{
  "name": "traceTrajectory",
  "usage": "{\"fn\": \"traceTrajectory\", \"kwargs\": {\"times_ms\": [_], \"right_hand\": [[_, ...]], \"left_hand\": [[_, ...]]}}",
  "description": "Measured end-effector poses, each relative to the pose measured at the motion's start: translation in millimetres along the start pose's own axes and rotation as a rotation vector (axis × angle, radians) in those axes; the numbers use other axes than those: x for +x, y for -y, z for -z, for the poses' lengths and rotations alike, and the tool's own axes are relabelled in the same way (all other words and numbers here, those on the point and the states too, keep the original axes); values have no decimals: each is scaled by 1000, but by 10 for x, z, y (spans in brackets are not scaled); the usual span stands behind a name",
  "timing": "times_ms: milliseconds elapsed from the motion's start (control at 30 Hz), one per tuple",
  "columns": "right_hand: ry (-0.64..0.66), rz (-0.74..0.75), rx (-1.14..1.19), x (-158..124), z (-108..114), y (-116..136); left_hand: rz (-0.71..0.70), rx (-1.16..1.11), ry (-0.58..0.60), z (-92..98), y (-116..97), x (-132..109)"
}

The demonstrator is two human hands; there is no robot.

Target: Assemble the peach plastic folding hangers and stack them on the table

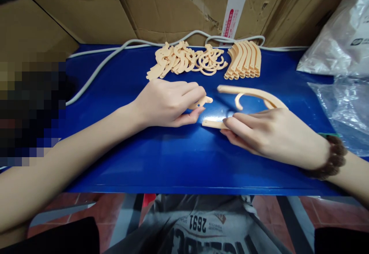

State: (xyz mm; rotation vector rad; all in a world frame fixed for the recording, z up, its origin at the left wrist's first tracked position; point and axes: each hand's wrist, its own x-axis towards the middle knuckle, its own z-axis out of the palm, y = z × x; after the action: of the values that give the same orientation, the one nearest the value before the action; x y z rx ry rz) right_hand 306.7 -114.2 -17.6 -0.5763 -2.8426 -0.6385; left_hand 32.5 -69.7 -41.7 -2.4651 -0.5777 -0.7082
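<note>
My left hand (170,102) rests on the blue table top (161,161) and pinches a small peach plastic piece (203,102) between thumb and fingers. My right hand (265,133) lies to its right, fingers closed on the near end of a large curved peach plastic part (253,92) that arcs away over the table. The two pieces are close together but apart. A bead bracelet (331,160) circles my right wrist.
Along the table's far edge lie a heap of small peach pieces (173,60), a tangle of thin hooked pieces (210,60) and a neat row of curved parts (245,63). A white cable (100,65) runs behind them. Cardboard boxes (161,4) stand behind; plastic bags (340,54) lie right.
</note>
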Motion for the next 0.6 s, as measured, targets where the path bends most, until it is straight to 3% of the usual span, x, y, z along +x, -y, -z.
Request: {"fn": "traceTrajectory", "kwargs": {"times_ms": [167,433,600], "right_hand": [[-46,1,-15,19,-30,-20],[-8,-40,73,16,-148,-56],[23,-73,159,13,-174,-110]], "left_hand": [[-7,-7,-21,-9,-10,3],[-2,-31,-17,-27,-12,-3],[-1,-31,69,6,-10,8]]}}
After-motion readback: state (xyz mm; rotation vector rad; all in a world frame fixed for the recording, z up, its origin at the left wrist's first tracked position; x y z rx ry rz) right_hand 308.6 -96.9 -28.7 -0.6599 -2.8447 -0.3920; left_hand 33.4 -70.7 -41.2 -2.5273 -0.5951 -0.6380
